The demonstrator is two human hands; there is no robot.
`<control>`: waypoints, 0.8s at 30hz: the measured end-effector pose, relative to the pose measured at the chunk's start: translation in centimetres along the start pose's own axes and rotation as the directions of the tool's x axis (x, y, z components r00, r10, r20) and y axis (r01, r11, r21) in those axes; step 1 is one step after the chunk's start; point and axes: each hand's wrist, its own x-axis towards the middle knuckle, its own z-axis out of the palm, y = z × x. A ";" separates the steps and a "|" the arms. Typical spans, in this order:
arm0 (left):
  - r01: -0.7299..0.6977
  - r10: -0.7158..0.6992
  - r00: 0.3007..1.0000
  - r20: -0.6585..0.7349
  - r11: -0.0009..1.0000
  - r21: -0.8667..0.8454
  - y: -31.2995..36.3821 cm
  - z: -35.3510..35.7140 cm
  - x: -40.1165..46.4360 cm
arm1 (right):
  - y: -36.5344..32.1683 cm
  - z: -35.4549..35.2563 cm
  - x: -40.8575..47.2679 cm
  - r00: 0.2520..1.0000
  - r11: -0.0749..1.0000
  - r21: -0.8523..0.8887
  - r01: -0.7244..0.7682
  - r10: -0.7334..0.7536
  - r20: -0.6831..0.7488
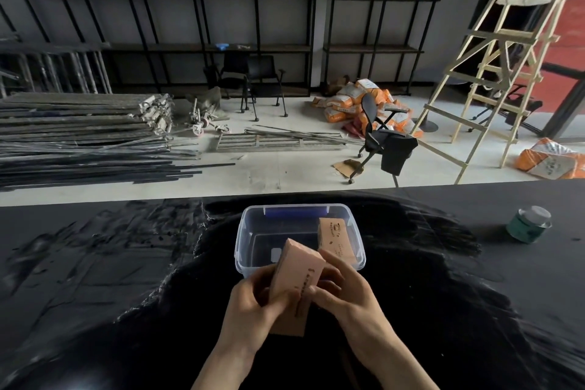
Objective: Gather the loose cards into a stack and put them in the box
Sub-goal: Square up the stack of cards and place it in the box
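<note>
A thick stack of pale orange cards (296, 275) is held between both hands just in front of the clear plastic box (243, 241). My left hand (253, 304) grips the stack's left side and my right hand (342, 291) presses on its right side. The stack is tilted, with its far end over the box's near rim. Inside the box, another orange card stack (334, 239) leans against the right wall. A blue handle shows on the box's far wall.
The black table (126, 279) has a glossy, smeared surface. A green jar with a clear lid (528, 225) stands at the right. Beyond the table's far edge lie floor, metal bars, chairs and a wooden ladder.
</note>
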 end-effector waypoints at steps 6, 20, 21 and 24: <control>0.032 -0.031 0.999 0.009 0.982 -0.185 0.7 0.9 -0.2 | -1.4 1.0 0.0 0.999 0.996 -0.091 0.013 -0.016 -0.028; 0.072 -0.086 0.990 -0.108 0.990 -0.124 3.0 1.8 2.8 | -2.7 0.2 4.0 0.977 0.861 -0.498 0.100 -0.180 -0.115; 0.070 -0.086 0.989 -0.124 0.989 -0.132 3.3 2.0 3.2 | -2.8 -0.1 4.6 0.958 0.779 -0.618 0.107 -0.248 -0.146; 0.077 -0.097 0.981 -0.171 0.990 -0.120 4.4 2.2 4.3 | -3.4 -1.4 6.1 0.929 0.416 -0.908 0.054 -0.353 -0.106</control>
